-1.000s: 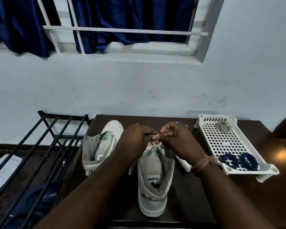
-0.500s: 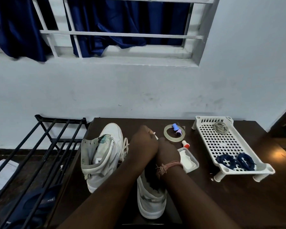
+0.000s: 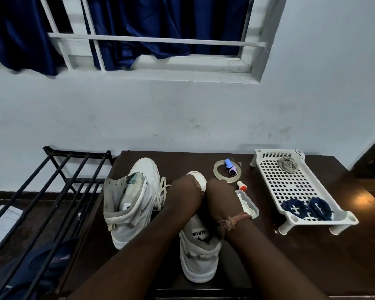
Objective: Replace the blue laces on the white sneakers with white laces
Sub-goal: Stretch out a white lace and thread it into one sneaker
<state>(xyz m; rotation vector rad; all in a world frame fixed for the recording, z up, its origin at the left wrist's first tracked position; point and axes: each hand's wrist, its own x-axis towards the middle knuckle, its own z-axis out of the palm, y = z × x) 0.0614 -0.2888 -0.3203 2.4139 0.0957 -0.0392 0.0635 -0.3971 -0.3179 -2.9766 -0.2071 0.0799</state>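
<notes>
While both hands [image 3: 204,195] press down over the right sneaker [image 3: 200,256], their fingers' state stays hidden

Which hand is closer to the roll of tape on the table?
The right hand. It sits just below the tape roll, on the nearer sneaker. The left hand is beside it, farther to the left of the roll.

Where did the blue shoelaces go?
The blue laces lie coiled in two bundles at the near end of the white tray, on the right side of the table, apart from both sneakers.
</notes>
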